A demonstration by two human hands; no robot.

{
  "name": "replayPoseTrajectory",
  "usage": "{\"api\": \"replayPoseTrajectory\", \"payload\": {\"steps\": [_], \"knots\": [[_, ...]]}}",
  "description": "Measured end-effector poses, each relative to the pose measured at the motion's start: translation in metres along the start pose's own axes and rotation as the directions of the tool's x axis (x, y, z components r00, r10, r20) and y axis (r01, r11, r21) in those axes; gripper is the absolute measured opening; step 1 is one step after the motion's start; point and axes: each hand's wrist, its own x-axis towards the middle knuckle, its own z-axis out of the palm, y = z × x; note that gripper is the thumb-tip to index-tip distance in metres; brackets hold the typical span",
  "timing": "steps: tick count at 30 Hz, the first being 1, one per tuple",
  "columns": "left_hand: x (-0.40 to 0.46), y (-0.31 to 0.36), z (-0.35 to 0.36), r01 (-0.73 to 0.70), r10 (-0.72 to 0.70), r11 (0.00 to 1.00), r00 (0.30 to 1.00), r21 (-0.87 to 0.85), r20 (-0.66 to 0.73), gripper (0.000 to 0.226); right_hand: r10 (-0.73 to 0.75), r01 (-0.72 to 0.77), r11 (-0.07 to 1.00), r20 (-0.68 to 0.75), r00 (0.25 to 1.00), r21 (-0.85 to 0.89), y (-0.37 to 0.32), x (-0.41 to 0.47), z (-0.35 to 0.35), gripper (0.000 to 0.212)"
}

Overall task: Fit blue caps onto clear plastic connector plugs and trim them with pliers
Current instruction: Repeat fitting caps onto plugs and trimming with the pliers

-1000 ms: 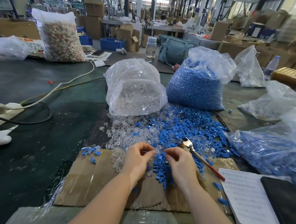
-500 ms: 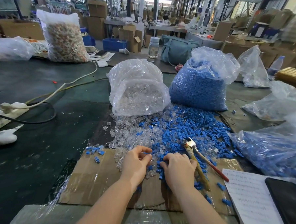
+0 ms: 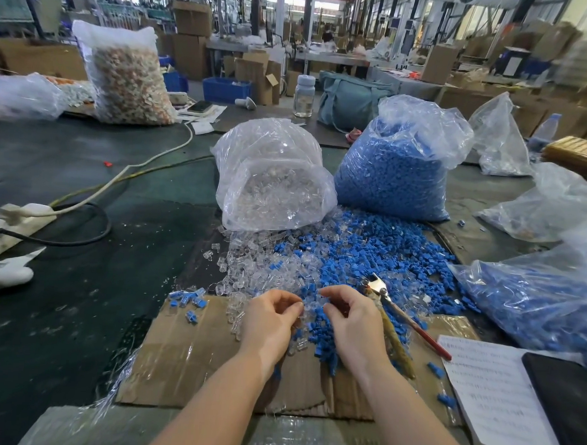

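Note:
My left hand (image 3: 271, 321) and my right hand (image 3: 353, 322) hover close together over the near edge of a mixed pile. The left fingers pinch a clear plug (image 3: 309, 306) at their tips. The right thumb and fingers curl round a small piece that they mostly hide. Loose clear plugs (image 3: 266, 265) lie to the left and loose blue caps (image 3: 379, 254) to the right. Pliers (image 3: 394, 311) with one red and one yellow handle lie on the caps just right of my right hand. A few capped plugs (image 3: 187, 300) sit on the cardboard sheet (image 3: 190, 356).
Behind the pile stand a bag of clear plugs (image 3: 273, 187) and a bag of blue caps (image 3: 393, 173). Another bag of blue parts (image 3: 532, 303) lies at the right. Paper (image 3: 494, 396) and a black notebook (image 3: 568, 400) lie near right; cables (image 3: 93, 191) cross the left.
My right hand has lifted out of the blue caps and come toward the left hand. Both hands now meet at their fingertips above the pile.

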Motion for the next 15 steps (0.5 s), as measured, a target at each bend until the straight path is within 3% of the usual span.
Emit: {"api": "replayPoseTrajectory", "payload": {"steps": [3, 6, 15], "knots": [[-0.001, 0.002, 0.002, 0.011, -0.011, 0.999, 1.0, -0.03, 0.0, 0.008, 0.039, -0.036, 0.992, -0.022, 0.999, 0.121, -0.004, 0.002, -0.001, 0.012], [-0.001, 0.004, 0.002, 0.027, -0.027, 0.997, 1.0, -0.066, 0.002, 0.012, 0.063, -0.061, 0.989, -0.015, 0.998, 0.134, -0.006, 0.002, 0.001, 0.014], [-0.001, 0.012, 0.002, 0.032, -0.035, 0.994, 0.999, -0.109, -0.026, 0.011, -0.079, 0.071, 0.981, -0.039, 0.996, -0.178, -0.007, -0.001, 0.0, 0.006]]}}
